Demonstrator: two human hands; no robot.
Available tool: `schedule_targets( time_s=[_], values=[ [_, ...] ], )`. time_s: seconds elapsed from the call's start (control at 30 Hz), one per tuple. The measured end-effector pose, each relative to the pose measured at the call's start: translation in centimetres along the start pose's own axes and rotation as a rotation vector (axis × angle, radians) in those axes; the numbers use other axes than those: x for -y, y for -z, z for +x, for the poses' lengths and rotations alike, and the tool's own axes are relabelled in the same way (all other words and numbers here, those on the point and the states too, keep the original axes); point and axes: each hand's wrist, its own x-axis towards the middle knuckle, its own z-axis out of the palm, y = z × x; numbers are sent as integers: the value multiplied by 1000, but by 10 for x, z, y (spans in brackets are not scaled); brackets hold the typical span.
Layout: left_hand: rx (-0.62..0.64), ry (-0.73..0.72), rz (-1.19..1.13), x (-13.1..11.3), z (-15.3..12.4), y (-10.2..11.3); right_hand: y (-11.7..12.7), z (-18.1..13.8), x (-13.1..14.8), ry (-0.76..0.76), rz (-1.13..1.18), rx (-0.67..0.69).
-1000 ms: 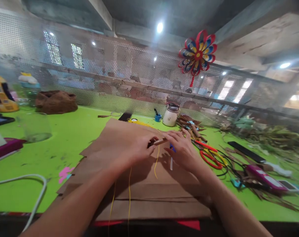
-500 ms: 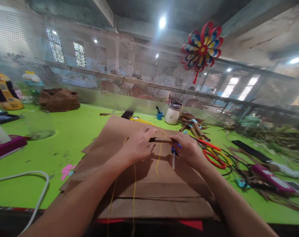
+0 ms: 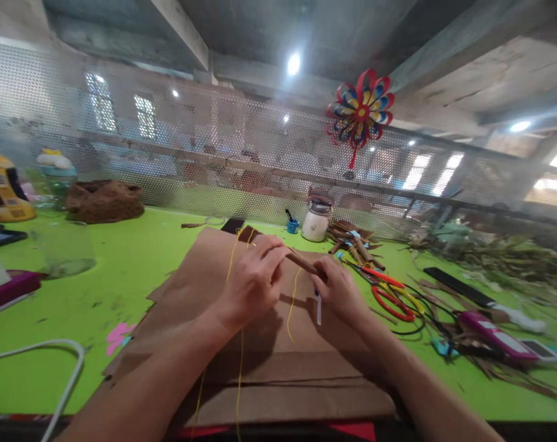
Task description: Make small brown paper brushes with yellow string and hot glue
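Note:
A thin rolled brown strip (image 3: pixel 303 262) slants between my two hands above a stack of brown paper sheets (image 3: pixel 306 362). My left hand (image 3: pixel 256 279) is closed on the strip's left part, fingers curled and thumb pressed in. At its right end, my right hand (image 3: pixel 339 285) grips it between thumb and fingers. A wider dark brown piece (image 3: pixel 248 234) juts out behind my left hand; I cannot tell if it belongs to the strip. Yellow thread (image 3: pixel 291 313) hangs over the paper. A translucent stick (image 3: pixel 319 310) shows below my right hand.
Scissors with red handles (image 3: pixel 391 304) lie right of the paper, near a magenta device (image 3: pixel 494 334) and a black bar (image 3: pixel 457 287). A white jar (image 3: pixel 316 222) and a blue pot (image 3: pixel 292 226) stand behind. On the left are a clear cup (image 3: pixel 69 252) and a white cable (image 3: pixel 71 362).
The strip has tipped from nearly level to slanting. My left hand has curled more tightly, and a dark brown piece now shows behind it. The whole view has shifted slightly.

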Motion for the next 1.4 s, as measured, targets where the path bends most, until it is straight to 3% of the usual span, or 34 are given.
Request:
schedule_targets(
  time_s=[0.13,0.2,0.33,0.43,0.53,0.67,0.83,1.27,1.4],
  values=[
    [308,199,-246,2,-7,-14,-1,4,10,-220,449,102],
    [362,332,-348,8,-8,-19,-1,5,14,-334,734,159],
    [249,610,-711,17,-1,-18,-4,2,23,-451,1086,271],
    [207,698,-1101,14,4,-13,-7,-5,34,-476,1198,364],
    [43,781,-1303,11,3,-13,-9,-11,46,-519,1232,436],
    [-58,905,-1364,15,1,-17,-9,-17,53,-580,1338,523],
    [-164,922,-1395,23,3,-17,-9,-22,50,-574,1408,692],
    [-164,948,-1267,18,0,-22,-22,-21,55,-577,1339,592],
    [-165,1002,-1318,18,-1,-18,-30,-24,62,-599,1432,653]
  ],
)
